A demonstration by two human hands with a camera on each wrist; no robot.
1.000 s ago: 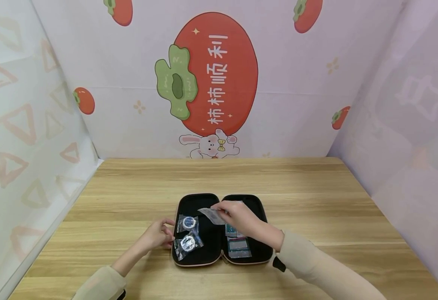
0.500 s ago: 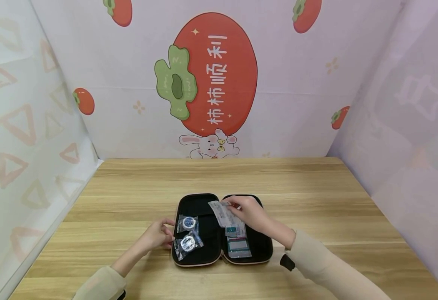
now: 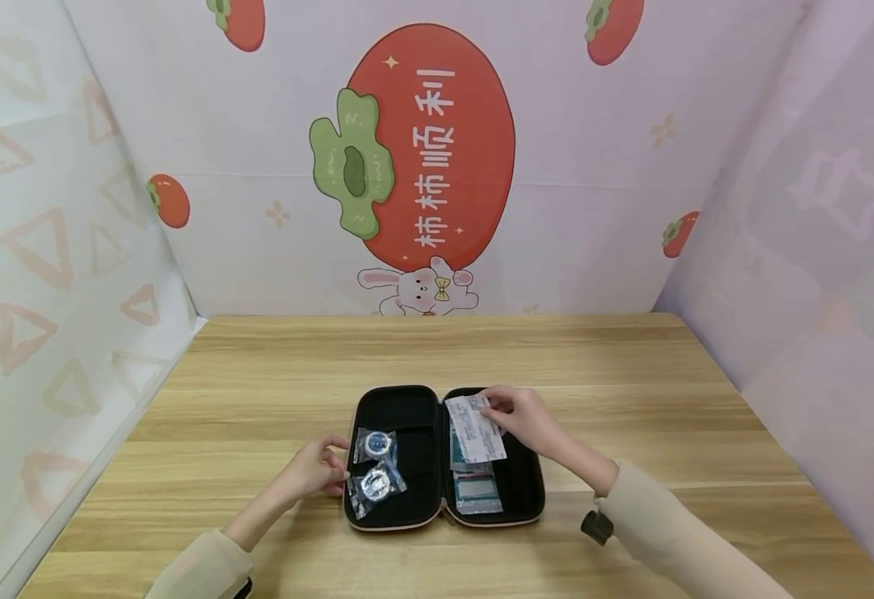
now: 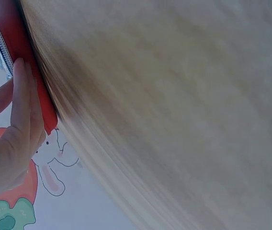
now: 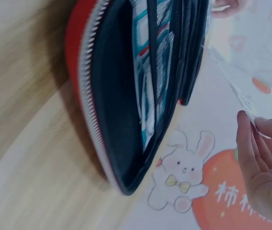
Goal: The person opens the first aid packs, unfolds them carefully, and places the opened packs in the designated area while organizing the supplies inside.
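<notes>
A black-lined zip case with a red shell lies unfolded on the wooden table. My right hand pinches a flat white printed sachet over the case's right half; the right wrist view catches that sachet nearly edge-on between thumb and fingers. Beneath it are teal-and-clear flat packets, partly covered. In the left half sit two clear-wrapped round white items. My left hand touches the case's left edge, its fingers lying fairly straight along the red side.
The wooden table extends around the case on all sides. A white printed backdrop with persimmons and a rabbit stands behind it, and pale fabric walls flank left and right.
My right hand has carried the sachet rightward, from over the middle of the case to over its right half. The sachet now shows its printed face. My left hand has stayed put.
</notes>
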